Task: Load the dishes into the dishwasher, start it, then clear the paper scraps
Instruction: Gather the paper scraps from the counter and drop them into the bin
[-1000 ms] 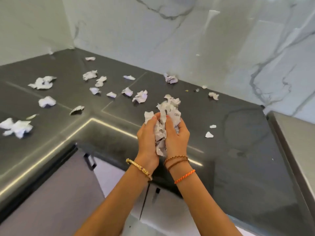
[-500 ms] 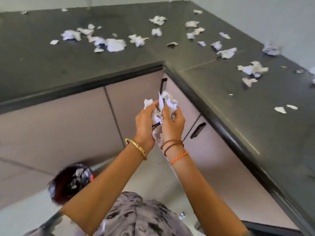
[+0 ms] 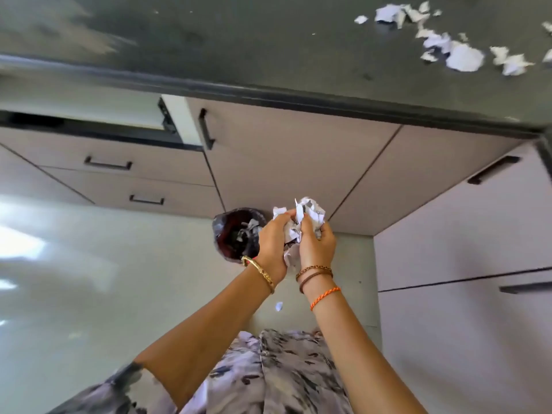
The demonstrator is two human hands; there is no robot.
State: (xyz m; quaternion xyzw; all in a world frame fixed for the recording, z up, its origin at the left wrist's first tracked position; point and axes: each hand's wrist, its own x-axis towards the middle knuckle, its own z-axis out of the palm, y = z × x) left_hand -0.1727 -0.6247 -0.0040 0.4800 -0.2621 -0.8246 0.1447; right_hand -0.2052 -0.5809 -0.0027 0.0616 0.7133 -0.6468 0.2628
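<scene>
We now hold the paper wad (image 3: 307, 218), gripped by left hand (image 3: 273, 245) and right hand (image 3: 316, 246), beside the scrap-filled bin (image 3: 231, 234), earlier off left.

Wad (image 3: 309, 215): I see only its top and a strip between the palms; the left hand (image 3: 273, 245) and right hand (image 3: 316, 245) cover the rest.
Bin (image 3: 231, 234): my left hand hides its right side; the contents are too dark to tell apart beyond a few pale bits.
Counter (image 3: 268, 40): smeared by blur at upper left; I cannot read the surface there.
Scraps (image 3: 463, 55): the cluster runs off the right edge.
Floor (image 3: 89, 279): glare and blur on the left.
Scrap below the wrists (image 3: 278, 306): too small to tell whether it lies on the floor.
</scene>
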